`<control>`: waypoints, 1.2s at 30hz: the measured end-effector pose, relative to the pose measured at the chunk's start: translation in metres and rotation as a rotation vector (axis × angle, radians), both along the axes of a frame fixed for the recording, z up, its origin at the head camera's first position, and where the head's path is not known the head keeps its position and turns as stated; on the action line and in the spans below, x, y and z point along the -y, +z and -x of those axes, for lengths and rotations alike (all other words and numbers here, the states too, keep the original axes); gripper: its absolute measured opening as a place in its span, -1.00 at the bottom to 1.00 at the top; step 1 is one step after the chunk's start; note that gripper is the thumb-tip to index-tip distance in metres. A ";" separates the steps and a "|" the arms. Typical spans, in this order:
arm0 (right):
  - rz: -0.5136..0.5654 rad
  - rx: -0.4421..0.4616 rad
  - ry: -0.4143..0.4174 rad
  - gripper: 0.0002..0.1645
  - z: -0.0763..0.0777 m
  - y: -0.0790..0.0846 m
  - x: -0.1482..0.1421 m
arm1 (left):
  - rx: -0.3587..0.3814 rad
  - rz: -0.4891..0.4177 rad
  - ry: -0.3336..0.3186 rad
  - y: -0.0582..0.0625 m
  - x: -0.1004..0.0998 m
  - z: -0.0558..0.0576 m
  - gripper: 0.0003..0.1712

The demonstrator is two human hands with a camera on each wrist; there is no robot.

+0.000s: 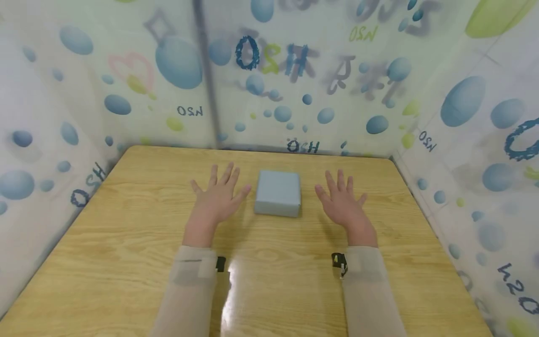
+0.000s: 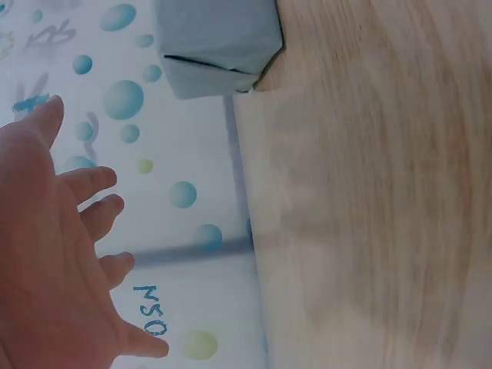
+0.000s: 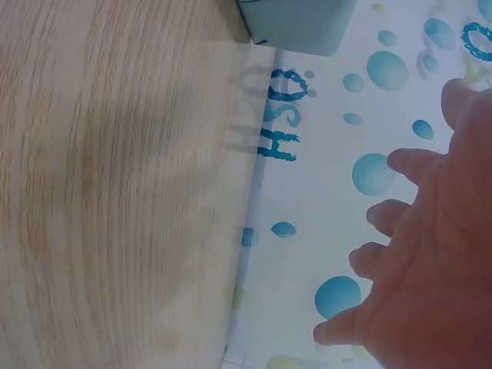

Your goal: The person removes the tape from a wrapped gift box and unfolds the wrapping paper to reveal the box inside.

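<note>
A pale blue-grey box (image 1: pixel 278 187) sits on the wooden table between my two hands, touched by neither. To its left, my left hand (image 1: pixel 216 201) is held with fingers spread and straight, the thumb toward the box. On the other side, my right hand (image 1: pixel 343 201) is spread in the same way, holding nothing. In the left wrist view, the box (image 2: pixel 219 46) shows a folded, dark-lined seam along its side. The right wrist view catches only a lower part of the box (image 3: pixel 296 23) at the top edge.
The wooden table (image 1: pixel 269 290) reaches back to a white wall covering (image 1: pixel 269 126) printed with blue bubbles and letters. Similar coverings flank the table at left and right. A small black strap piece (image 1: pixel 338 260) shows at the right wrist, another (image 1: pixel 221 264) at the left.
</note>
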State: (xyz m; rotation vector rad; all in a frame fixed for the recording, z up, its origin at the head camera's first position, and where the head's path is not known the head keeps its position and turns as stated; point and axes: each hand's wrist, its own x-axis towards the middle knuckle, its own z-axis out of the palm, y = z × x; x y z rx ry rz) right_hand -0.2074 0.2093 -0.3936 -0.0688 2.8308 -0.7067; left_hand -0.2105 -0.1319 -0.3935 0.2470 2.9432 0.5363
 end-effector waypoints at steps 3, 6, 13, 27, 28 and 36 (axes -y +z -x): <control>0.014 0.010 0.000 0.02 0.003 -0.003 0.004 | -0.002 -0.026 -0.013 -0.006 -0.005 0.001 -0.03; 0.023 0.018 0.020 0.01 0.005 -0.009 0.010 | 0.016 -0.054 -0.032 -0.014 -0.014 0.002 -0.05; 0.054 0.049 0.103 -0.05 0.003 -0.026 0.033 | 0.040 -0.075 -0.072 -0.024 -0.040 -0.004 -0.15; 0.172 0.038 0.184 0.02 -0.017 -0.042 0.045 | 0.027 -0.162 -0.101 -0.023 -0.061 -0.026 -0.31; 0.173 0.038 0.185 0.03 -0.019 -0.043 0.046 | 0.026 -0.170 -0.101 -0.022 -0.061 -0.027 -0.32; 0.130 0.048 0.165 0.07 -0.035 -0.041 0.049 | 0.015 -0.132 -0.143 -0.017 -0.058 -0.040 -0.38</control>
